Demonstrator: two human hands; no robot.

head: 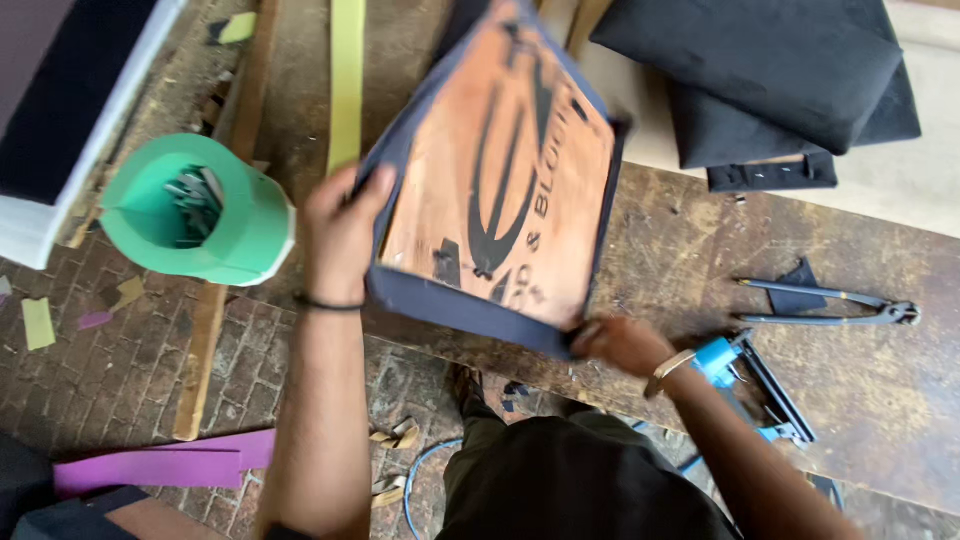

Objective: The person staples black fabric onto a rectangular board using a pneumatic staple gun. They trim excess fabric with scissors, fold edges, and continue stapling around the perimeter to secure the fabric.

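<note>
At the workbench's near edge, the left hand point(340, 235) pinches the left rim of a fabric-wrapped seat board point(500, 180) while the right hand point(620, 343) clamps its bottom corner, tilting it up. Apparently mid-upholstering; fastening would mean reaching the blue staple gun point(750, 385) beside the right wrist.

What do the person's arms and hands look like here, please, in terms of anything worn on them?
Both forearms are bare, with no sleeves or gloves showing. The left hand has a thin black band at its wrist; the right hand has a pale gold-coloured bangle at its wrist.
</note>
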